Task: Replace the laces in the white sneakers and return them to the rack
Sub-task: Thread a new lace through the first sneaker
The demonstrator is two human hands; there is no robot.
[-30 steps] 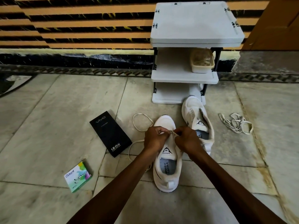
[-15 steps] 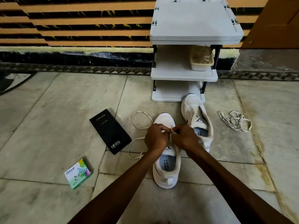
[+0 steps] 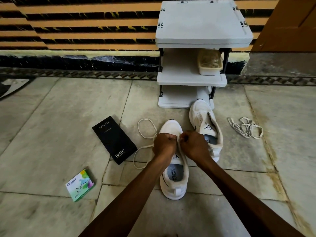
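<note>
Lacing is the step in hand, as the head view shows it; the near sneaker [image 3: 174, 183] stands on the floor [image 3: 51, 117] at six o'clock from the rack [image 3: 203, 23], toe towards it; the left hand [image 3: 165, 145] and the right hand [image 3: 194, 146] sit knuckle to knuckle over its front eyelets, both with fingers curled tight, seemingly pinching the lace [image 3: 145, 119] between them; the rest of that lace trails off in loops at nine o'clock of the toe.

The second sneaker [image 3: 203, 120] lies at one o'clock, unlaced, its toe touching the rack's foot; a bundle of laces [image 3: 246, 128] lies at three o'clock of it, well apart; a black box [image 3: 114, 141] at nine o'clock and a green box [image 3: 80, 185] at eight.

Next, probably, the pinched end must be drawn through and crossed to the following eyelet; that calls for even tension on both sides.
</note>
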